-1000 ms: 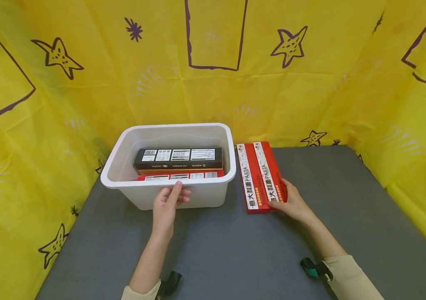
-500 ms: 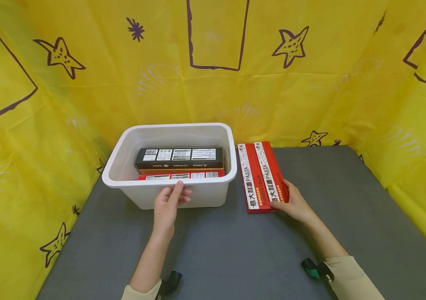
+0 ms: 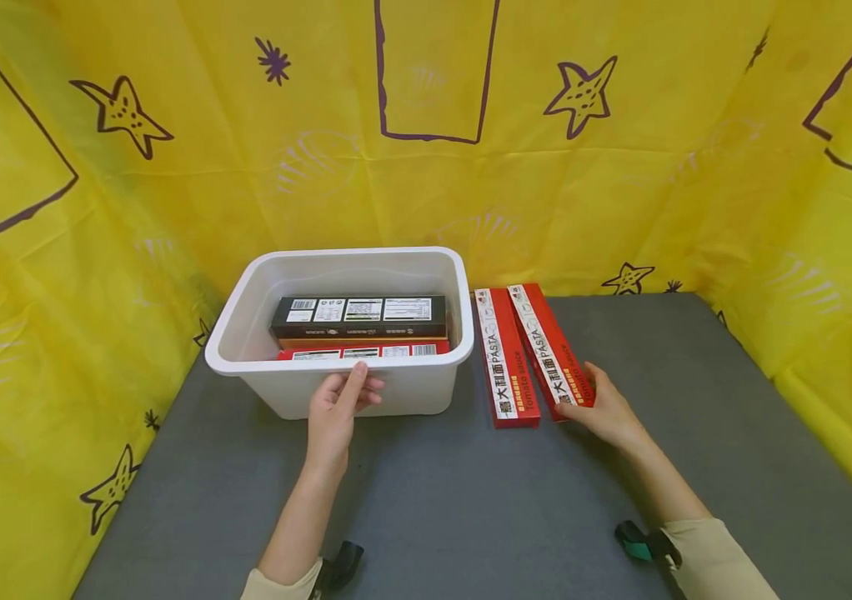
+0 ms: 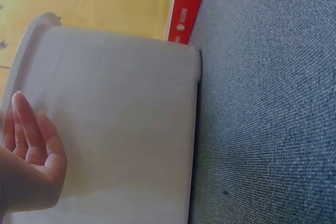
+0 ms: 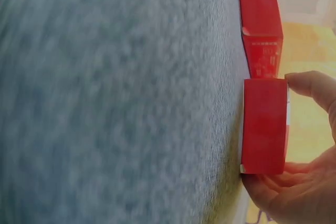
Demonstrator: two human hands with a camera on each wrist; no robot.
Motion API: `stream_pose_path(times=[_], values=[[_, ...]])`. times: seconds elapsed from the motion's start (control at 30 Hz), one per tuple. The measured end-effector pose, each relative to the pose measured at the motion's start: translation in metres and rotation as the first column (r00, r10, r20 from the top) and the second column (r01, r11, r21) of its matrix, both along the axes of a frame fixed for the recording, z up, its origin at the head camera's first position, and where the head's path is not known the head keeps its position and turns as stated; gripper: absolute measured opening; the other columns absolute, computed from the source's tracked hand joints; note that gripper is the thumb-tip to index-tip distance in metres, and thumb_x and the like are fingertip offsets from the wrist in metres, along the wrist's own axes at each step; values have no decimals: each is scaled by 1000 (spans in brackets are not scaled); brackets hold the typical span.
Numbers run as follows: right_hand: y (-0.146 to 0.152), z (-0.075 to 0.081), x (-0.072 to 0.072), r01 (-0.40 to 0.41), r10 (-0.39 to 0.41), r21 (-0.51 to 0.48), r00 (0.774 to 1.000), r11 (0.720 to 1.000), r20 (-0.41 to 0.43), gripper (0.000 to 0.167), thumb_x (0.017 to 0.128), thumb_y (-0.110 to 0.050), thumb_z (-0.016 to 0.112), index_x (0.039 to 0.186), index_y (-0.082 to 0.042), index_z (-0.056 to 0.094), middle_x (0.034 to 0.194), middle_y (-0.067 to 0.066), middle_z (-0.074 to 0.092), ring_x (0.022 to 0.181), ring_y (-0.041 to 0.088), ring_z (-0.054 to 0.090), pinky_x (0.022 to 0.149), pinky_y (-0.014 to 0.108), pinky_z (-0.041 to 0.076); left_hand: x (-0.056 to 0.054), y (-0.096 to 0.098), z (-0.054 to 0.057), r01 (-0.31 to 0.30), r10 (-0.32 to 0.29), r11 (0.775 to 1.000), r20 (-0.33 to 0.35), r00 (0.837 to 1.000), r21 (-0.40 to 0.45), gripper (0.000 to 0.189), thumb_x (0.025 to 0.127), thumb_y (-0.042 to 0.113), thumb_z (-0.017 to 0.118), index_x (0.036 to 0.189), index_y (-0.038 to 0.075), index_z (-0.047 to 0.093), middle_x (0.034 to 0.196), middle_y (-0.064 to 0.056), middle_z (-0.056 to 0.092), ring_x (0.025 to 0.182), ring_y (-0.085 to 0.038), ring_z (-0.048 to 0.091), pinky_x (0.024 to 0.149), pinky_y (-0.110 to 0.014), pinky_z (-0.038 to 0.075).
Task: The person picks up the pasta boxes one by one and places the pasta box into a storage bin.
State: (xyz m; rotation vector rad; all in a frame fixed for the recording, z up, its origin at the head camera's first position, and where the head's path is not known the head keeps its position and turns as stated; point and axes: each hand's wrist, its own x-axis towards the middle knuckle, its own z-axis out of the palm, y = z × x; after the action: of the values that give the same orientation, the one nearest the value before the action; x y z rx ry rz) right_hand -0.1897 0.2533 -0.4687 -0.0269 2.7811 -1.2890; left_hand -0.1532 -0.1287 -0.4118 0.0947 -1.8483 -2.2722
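Observation:
My left hand (image 3: 334, 412) holds the front rim of a white plastic bin (image 3: 411, 385), thumb over the edge and fingers against the outer wall. In the left wrist view, the fingers (image 4: 32, 129) lie along that wall. My right hand (image 3: 606, 410) grips the near end of a red pasta box (image 3: 546, 350), thumb on its top edge and fingers at its far side. Left of it lies a second red pasta box (image 3: 505, 358); a narrow wedge-shaped gap parts their near ends. The right wrist view shows the held pasta box (image 5: 265, 127) end-on.
Inside the bin a black box (image 3: 358, 317) lies behind a red box (image 3: 366, 352), both partly hidden by the front rim. The grey table (image 3: 456, 517) is bordered by a yellow patterned cloth (image 3: 426, 200) at the back and sides.
My right hand has moved right, swinging the near end of the right pasta box away from the other one. The left hand and the bin stay in place.

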Motion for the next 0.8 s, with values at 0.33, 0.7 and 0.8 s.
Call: stream_pose_path(times=[0.33, 0.7, 0.8], values=[[6, -3, 2, 10, -5, 90, 999, 996, -52, 98, 81, -36, 76, 145, 14, 21, 142, 35, 36, 126, 47, 40, 102, 61, 33, 1, 1, 0, -2, 2, 1000, -15, 1000, 20, 27, 98, 25, 60, 99, -2, 62, 78, -2, 70, 65, -15, 63, 74, -29, 55], [8, -9, 3, -27, 51, 148, 986, 989, -162, 91, 73, -33, 84, 136, 13, 38, 124, 31, 53, 110, 42, 52, 91, 58, 42, 1, 1, -2, -6, 6, 1000, -6, 1000, 6, 29, 98, 27, 60, 101, -2, 62, 79, -2, 70, 66, -15, 63, 75, -28, 55], [7, -8, 4, -23, 46, 148, 987, 989, -157, 90, 73, -34, 84, 136, 13, 39, 125, 30, 54, 110, 42, 52, 92, 58, 42, 0, 1, -2, -5, 5, 1000, 0, 1000, 1, 30, 98, 28, 61, 102, -2, 62, 79, -2, 71, 66, -15, 64, 75, -28, 55]])
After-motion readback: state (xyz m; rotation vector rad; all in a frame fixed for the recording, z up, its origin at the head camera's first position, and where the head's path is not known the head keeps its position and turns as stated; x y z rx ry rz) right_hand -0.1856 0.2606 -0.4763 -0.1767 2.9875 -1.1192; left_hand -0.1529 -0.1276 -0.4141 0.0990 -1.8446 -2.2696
